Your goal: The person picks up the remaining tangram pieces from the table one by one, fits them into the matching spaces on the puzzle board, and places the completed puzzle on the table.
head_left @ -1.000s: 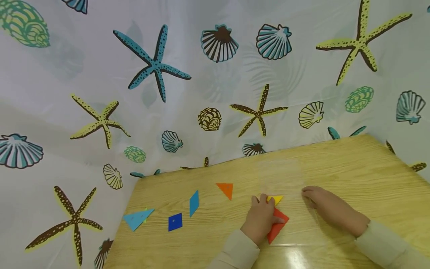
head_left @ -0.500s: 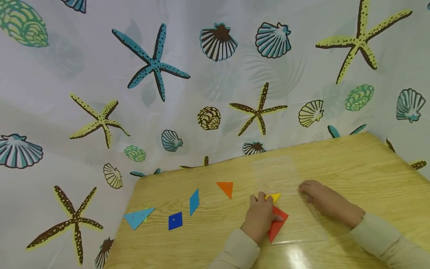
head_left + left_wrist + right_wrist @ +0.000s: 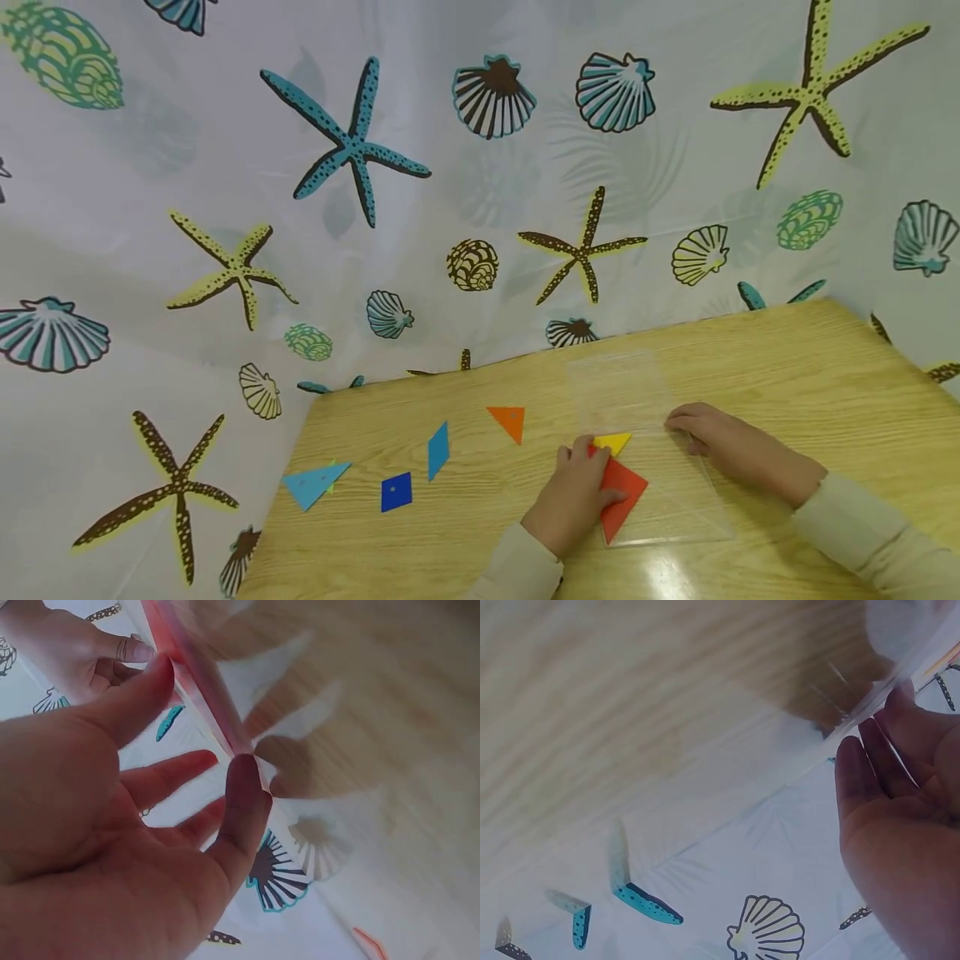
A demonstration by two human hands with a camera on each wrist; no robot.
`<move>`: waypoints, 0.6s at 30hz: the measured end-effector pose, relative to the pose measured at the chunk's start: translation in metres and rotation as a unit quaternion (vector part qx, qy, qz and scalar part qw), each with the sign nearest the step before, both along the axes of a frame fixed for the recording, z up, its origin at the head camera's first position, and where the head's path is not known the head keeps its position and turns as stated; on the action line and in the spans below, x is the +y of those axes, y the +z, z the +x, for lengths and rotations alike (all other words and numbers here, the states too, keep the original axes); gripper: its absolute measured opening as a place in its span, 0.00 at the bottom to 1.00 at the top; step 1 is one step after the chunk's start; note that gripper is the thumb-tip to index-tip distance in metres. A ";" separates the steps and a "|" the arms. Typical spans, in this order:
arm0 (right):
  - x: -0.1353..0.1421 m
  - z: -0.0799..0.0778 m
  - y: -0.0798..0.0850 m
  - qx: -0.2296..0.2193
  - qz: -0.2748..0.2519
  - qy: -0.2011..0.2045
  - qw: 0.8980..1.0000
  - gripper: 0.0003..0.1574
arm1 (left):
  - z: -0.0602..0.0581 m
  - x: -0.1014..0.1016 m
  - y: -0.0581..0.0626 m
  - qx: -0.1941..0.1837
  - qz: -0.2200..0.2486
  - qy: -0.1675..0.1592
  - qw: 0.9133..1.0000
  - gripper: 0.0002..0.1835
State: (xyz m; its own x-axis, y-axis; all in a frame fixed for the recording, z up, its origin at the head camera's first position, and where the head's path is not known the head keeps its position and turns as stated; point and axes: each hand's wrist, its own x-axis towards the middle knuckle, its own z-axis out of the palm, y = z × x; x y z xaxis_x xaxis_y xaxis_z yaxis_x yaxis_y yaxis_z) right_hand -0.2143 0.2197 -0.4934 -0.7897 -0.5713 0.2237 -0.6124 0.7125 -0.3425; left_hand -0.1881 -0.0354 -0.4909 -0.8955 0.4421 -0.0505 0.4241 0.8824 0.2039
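A clear plastic bag [image 3: 678, 500] lies on the table with its see-through top part stretching away from me. My left hand [image 3: 573, 498] grips a red triangle [image 3: 624, 492] at the bag's left side, thumb over its face and fingertips at its upper edge. Just beyond those fingers shows a yellow triangle [image 3: 615, 442], partly covered. Whether the red and yellow pieces lie inside the bag or on it, I cannot tell. At the bag's right edge, my right hand [image 3: 738, 450] pinches the plastic; the right wrist view shows its thumb and fingers at that thin edge.
Left of my hands lie several loose flat pieces: an orange triangle [image 3: 510, 422], a light-blue parallelogram [image 3: 438, 451], a dark-blue square [image 3: 396, 492] and a large light-blue triangle [image 3: 311, 486]. A bit of yellow-green shows behind that triangle. A shell-patterned curtain [image 3: 420, 275] borders the wooden table [image 3: 810, 375].
My right hand has shifted slightly away from me and left at the bag's edge. The left hand has slid back a little, showing more of the red triangle.
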 end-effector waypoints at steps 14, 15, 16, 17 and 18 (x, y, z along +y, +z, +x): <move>0.005 -0.006 0.004 0.014 0.002 0.023 1.000 0.20 | 0.005 -0.081 0.021 0.039 0.046 -0.006 0.998 0.22; 0.004 -0.006 0.003 0.013 0.003 0.025 1.000 0.20 | 0.005 -0.089 0.020 0.036 0.048 0.003 0.998 0.22; 0.003 -0.007 0.001 0.012 0.004 0.027 1.000 0.20 | 0.005 -0.098 0.019 0.034 0.049 0.011 0.998 0.22; 0.002 -0.006 -0.001 0.012 0.004 0.028 1.000 0.21 | 0.005 -0.107 0.018 0.031 0.052 0.019 0.998 0.22; 0.001 -0.006 -0.002 0.006 0.003 0.027 1.000 0.21 | 0.005 -0.117 0.017 0.034 0.052 0.025 0.998 0.22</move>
State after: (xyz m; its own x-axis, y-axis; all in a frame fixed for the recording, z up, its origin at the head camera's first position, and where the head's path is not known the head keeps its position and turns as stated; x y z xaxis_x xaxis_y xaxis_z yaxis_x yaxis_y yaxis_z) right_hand -0.2199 0.2209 -0.4951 -0.7546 -0.6146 0.2300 -0.6545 0.6801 -0.3302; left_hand -0.1830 -0.1523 -0.4742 -0.9165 0.3963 0.0545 0.3958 0.8787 0.2670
